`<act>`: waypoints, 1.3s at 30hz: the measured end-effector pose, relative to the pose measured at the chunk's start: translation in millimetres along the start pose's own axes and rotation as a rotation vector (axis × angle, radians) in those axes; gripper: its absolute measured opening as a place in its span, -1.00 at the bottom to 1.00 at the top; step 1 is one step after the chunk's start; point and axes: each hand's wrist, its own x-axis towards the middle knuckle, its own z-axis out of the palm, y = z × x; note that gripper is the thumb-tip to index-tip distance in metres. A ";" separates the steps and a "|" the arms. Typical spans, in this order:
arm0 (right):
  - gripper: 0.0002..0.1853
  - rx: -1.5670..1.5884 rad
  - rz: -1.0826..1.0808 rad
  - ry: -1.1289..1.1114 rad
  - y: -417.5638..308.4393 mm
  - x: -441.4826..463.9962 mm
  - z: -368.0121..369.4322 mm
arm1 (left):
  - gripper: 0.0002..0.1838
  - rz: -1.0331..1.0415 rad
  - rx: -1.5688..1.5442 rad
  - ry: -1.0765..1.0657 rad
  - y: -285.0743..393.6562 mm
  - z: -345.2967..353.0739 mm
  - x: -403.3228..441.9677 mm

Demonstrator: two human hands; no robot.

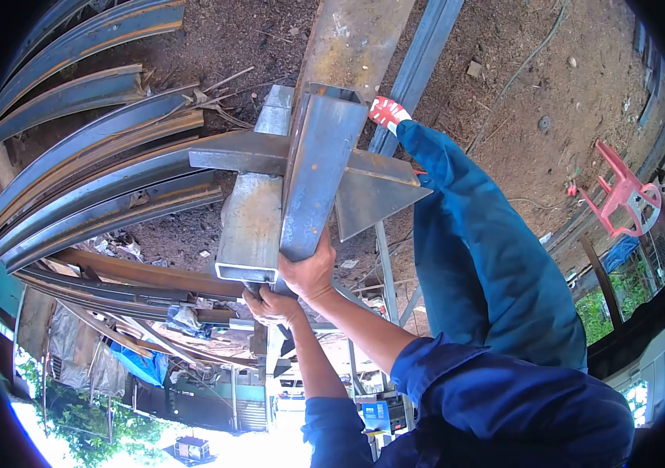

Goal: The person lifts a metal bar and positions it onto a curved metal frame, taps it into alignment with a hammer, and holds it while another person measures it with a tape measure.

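My right hand (311, 267) is wrapped round the lower end of a long blue-grey steel section (318, 171). Just below it, my left hand (273, 306) has curled fingers at a small dark part under the open end of a rectangular steel tube (248, 226); what exactly the fingers hold is unclear. The steel section lies beside this tube and over a crosswise steel bar (239, 151). To its right, a triangular steel plate (375, 204) adjoins the crosswise bar.
Curved steel channels (90, 148) are stacked on the left. A wide rusty beam (352, 47) and a blue-grey beam (418, 70) extend to the top. My legs (481, 242) are right of the steelwork. A pink chair (621, 195) stands at far right.
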 end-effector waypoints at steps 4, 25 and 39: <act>-0.42 -0.049 -0.006 0.005 1.9 0.5 0.5 | -0.63 0.053 0.047 0.017 -10.9 3.2 -0.8; -0.39 -0.204 -0.547 -0.586 -117.0 201.9 -136.0 | -0.53 0.039 0.094 0.049 -9.8 4.3 -0.5; -0.50 -0.454 -0.525 -0.594 -129.3 197.7 -124.5 | -0.63 0.071 0.109 0.040 -5.4 1.3 -1.0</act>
